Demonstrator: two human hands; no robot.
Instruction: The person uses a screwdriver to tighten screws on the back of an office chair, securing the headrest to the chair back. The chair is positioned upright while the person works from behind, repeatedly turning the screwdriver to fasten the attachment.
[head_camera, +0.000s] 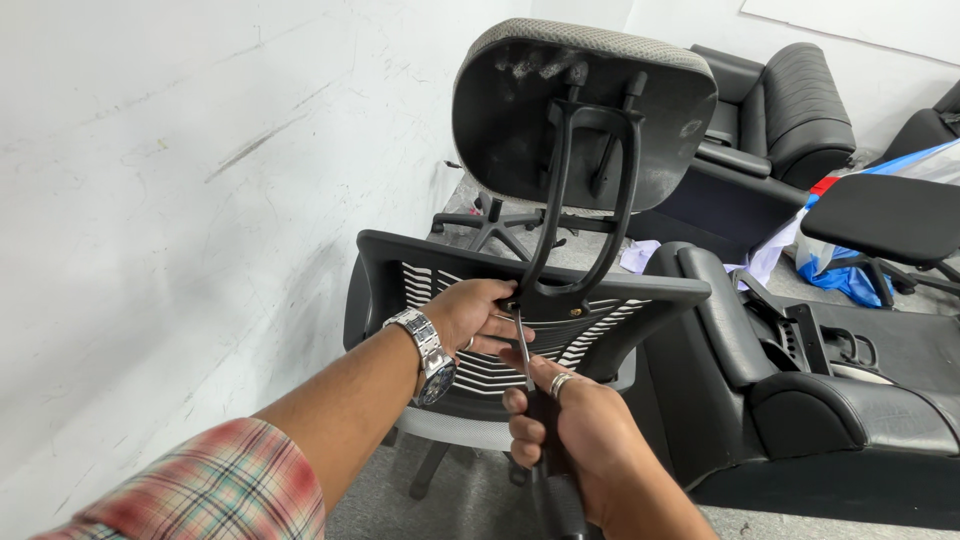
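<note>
- Left hand (478, 312), wristwatch (430, 352) on the wrist, closed around the foot of the black headrest bracket (585, 195), just where it meets the top rail of the office chair back (470, 262); fingers wrapped, steadying the joint.
- Right hand (578, 430), ring on one finger, clenched fully on the dark handle of a screwdriver (527, 362); shaft angled up, tip at the bracket's base beside the left hand's fingers.
- Headrest (585, 110) already seated on the bracket, upright above the chair back, grey fabric edge showing round its black shell.
- Judged from the brass-coloured fastener visible on the rail near the bracket: fixing under way, neither clearly finished nor clearly loose; whether the screw under the tip is tight cannot be told.
- Slatted mesh of the chair back and its grey seat below appear whole; chair standing close to the white wall (180, 200).
- Elsewhere: black leather chair parts (800, 400) lying on the floor at right, a loose star base (490, 222) behind, more black seats (790, 100) stacked farther back, blue plastic wrapping (850, 280) beside them.
- Left to do, by appearance: finish the fastening at the bracket foot.
</note>
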